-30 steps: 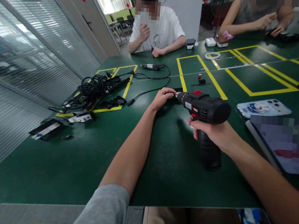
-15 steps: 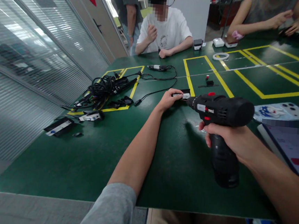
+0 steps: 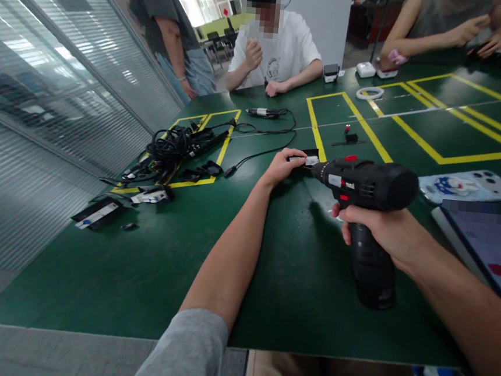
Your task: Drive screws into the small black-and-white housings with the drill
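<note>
My right hand (image 3: pixel 372 225) is wrapped round the handle of a black cordless drill (image 3: pixel 365 183) with red details. The drill lies level in the air, its chuck pointing left. Close to its tip, my left hand (image 3: pixel 284 166) holds a small black piece with a white label (image 3: pixel 311 158) down against the green table (image 3: pixel 207 278). The fingers cover the left part of that piece. Whether the bit touches it, I cannot tell. A small clear scrap (image 3: pixel 336 215) lies behind my right fingers.
A heap of black cables (image 3: pixel 177 149) lies at the left, with a flat black labelled piece (image 3: pixel 99 213) before it. A phone (image 3: pixel 470 187) and a tablet-like device (image 3: pixel 486 249) are at the right. Beyond sit a white tape roll (image 3: pixel 370 93) and a person in white (image 3: pixel 284 50).
The drill and my right hand have shifted very slightly left. My left hand stays on the labelled piece. In the background, a standing person has moved left, and the door there has swung out of view.
</note>
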Demonstrator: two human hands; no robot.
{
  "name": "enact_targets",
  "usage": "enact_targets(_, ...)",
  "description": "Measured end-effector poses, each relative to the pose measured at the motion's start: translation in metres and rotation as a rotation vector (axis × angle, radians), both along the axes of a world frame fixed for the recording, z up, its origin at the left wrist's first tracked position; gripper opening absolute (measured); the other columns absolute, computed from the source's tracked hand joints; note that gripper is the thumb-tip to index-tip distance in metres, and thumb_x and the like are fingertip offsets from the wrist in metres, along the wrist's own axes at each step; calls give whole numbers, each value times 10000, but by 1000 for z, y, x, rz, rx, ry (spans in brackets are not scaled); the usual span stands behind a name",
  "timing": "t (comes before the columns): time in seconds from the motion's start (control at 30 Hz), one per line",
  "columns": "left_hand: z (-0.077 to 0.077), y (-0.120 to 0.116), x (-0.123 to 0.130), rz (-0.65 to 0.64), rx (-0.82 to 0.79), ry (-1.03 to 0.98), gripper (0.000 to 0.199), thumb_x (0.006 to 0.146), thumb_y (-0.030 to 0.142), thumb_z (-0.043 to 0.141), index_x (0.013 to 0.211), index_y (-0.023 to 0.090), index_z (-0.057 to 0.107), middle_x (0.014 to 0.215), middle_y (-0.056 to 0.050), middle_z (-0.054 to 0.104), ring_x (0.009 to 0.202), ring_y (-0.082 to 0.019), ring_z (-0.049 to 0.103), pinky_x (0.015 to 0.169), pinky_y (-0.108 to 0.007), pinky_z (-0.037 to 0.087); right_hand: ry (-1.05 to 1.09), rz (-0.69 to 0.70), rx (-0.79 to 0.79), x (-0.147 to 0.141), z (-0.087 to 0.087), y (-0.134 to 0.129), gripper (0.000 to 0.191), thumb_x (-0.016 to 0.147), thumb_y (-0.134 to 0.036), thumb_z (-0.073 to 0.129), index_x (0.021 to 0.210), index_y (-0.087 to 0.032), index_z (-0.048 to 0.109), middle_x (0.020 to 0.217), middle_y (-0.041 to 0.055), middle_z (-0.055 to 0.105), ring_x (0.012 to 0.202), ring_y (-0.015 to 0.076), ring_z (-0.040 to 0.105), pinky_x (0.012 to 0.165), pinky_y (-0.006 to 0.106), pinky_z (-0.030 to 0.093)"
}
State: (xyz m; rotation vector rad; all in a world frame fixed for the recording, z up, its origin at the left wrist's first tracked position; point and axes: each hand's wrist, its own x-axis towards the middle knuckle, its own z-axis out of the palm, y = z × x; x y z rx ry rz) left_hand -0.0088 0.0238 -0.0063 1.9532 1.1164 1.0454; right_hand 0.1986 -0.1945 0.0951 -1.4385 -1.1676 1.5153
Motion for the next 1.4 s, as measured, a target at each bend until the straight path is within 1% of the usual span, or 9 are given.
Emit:
enact_targets(0.27,0,-1,0,-2,9,-2,245,776,329,675,972,195,737,1085,-50,707,1066,-206,607,1028,-353,431,19,-2,-19,-1,4,-1,141,666,-262,675,762,-160,659,544,25,624,476,147,535,475,276,405)
enact_targets(0.53,1,-2,1,1,6,3,266,778,330,667,986,177,732,1088,-63,698,1070,-206,605,1023,-343,430,-46,32,4,2,-1,2,121,701,-256,649,778,-166,671,536,25,631,485,163,551,482,289,406)
enact_targets(0.67,2,-3,2,26,-28,-8,261,769,327,670,978,184,733,1089,-57,696,1057,-203,607,1009,-337,442,-125,63,51,0,-6,0,51,724,-231,629,701,-191,649,544,26,639,509,175,579,528,312,435)
enact_targets(0.77,4,-4,3,39,-50,-9,251,765,322,666,967,189,731,1096,-53,698,1052,-206,608,1001,-342,450,-167,98,107,-1,-8,-1,72,734,-217,620,663,-210,629,557,26,646,535,189,604,554,328,449)
enact_targets(0.9,5,-5,3,36,-53,-7,251,765,313,658,972,190,731,1095,-52,701,1056,-206,608,1000,-345,450,-151,100,100,-2,-8,-1,42,742,-208,616,701,-213,626,549,15,639,537,187,605,559,327,455)
enact_targets(1.0,7,-7,3,37,-46,5,249,759,315,663,963,193,734,1071,-49,705,1048,-209,608,996,-350,449,-171,118,123,-2,-8,-1,31,756,-230,623,751,-205,641,548,9,637,535,185,608,564,325,455)
enact_targets(1.13,7,-7,4,48,-34,23,260,761,331,661,967,189,734,1077,-52,702,1061,-216,601,1011,-361,441,-134,113,131,-3,-8,0,70,767,-251,645,799,-189,642,619,17,658,535,176,613,568,323,469)
enact_targets(1.27,5,-5,3,46,-29,15,265,760,324,666,975,185,733,1084,-61,700,1058,-214,606,1009,-356,446,-64,133,106,-3,-8,0,147,772,-282,688,854,-163,666,680,46,684,621,191,655,618,326,510)
enact_targets(1.4,3,-3,2,46,-34,14,257,761,336,668,968,198,732,1081,-53,703,1052,-211,607,1003,-355,450,-25,96,81,-3,-4,0,285,727,-326,770,936,-162,667,869,77,716,726,211,696,637,325,545)
